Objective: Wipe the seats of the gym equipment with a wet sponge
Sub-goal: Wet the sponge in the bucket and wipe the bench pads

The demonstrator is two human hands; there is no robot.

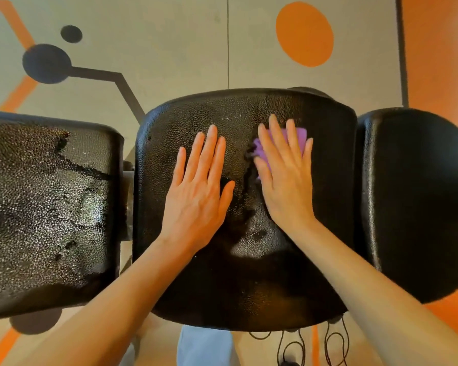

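Two flat hands on the black textured vinyl middle seat pad point(245, 273): right hand point(284, 175) presses the purple sponge point(296, 138) mid-wipe, left hand point(198, 186) braces, fingers straight. Next, I'd judge, sweep rightward over the dry patch.

Bright, even light is falling from above, and it is making many small white glints on the wet pebbled left pad point(45, 196) and a soft pale sheen on the middle seat point(251, 247). The wide lens is bending the edges strongly, so the pads are curving outward. The picture is looking slightly soft everywhere.
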